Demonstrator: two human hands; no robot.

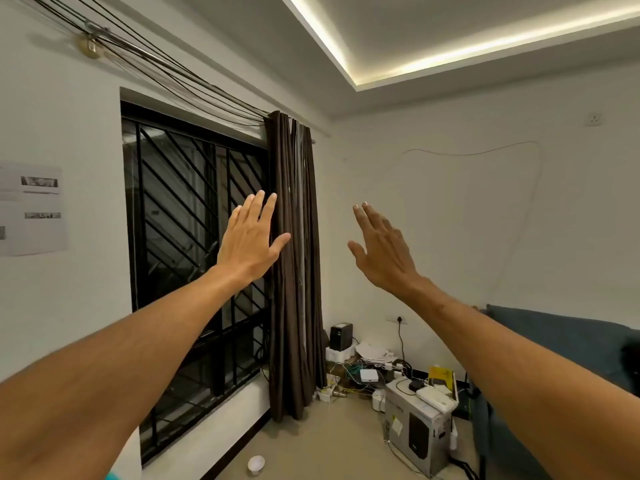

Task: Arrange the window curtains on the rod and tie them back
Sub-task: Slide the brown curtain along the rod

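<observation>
This is a room in a home, most likely a living room. A stepped ceiling carries a warm cove light strip (485, 53). A window (180, 188) with a black diagonal grille sits in a white plastered wall, with a dark brown curtain (294, 271) bunched at its right edge. A blue-grey sofa (561, 341) stands along the right side. On the floor in the corner lie tangled cables (349, 374), a small white device (369, 375) and a printed cardboard box (415, 431). A plug sits in a low wall socket (400, 319).

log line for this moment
left hand open at dark brown pleated curtain | right hand open, empty | curtain bunched right, untied
</observation>
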